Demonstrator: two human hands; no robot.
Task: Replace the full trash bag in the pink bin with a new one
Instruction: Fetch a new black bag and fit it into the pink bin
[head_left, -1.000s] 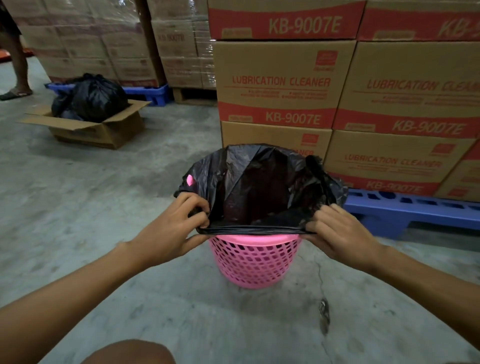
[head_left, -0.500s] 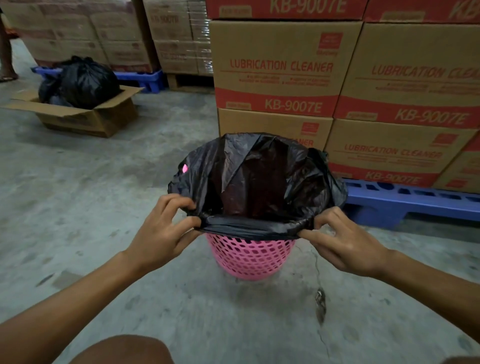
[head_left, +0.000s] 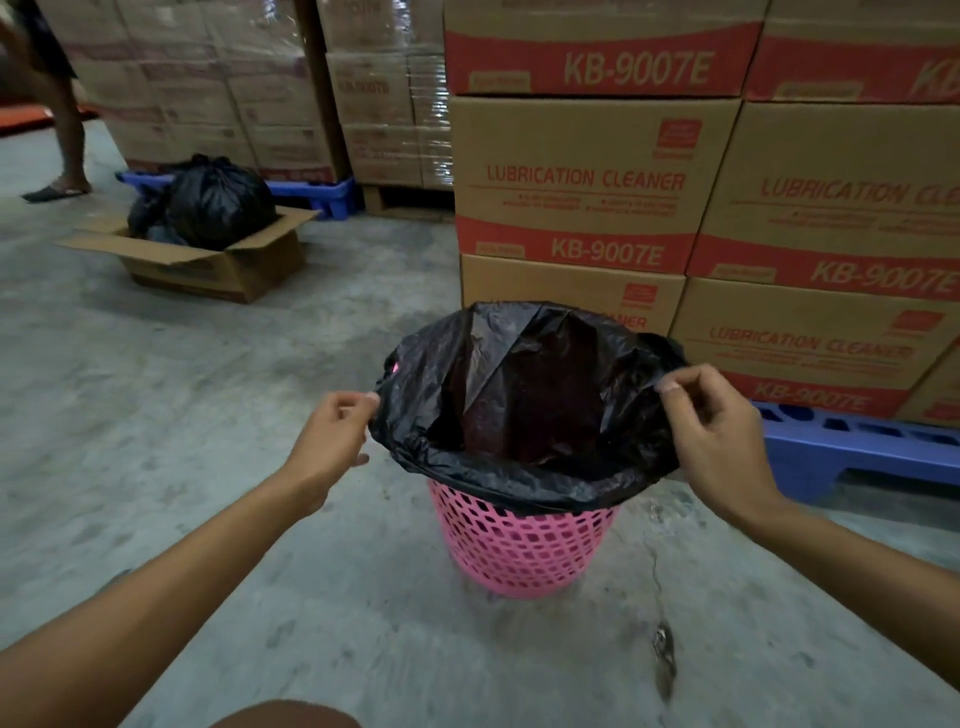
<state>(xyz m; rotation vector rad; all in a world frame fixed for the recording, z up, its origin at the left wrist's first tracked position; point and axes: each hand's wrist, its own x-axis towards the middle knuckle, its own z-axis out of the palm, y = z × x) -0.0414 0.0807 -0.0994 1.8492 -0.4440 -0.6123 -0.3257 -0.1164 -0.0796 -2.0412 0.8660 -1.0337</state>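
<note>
Here the left hand (head_left: 332, 434) and right hand (head_left: 714, 431) each pinch the black bag's (head_left: 524, 410) rim at opposite sides, equally near. Between them at frame centre, the bag drapes over the upright pink bin (head_left: 522, 545), its far edge unfolded.

Big brown boxes (head_left: 597, 176) stacked ahead of me on blue pallet (head_left: 852, 441). Someone's leg (head_left: 70, 135) far left. Grey floor (head_left: 208, 415).
</note>
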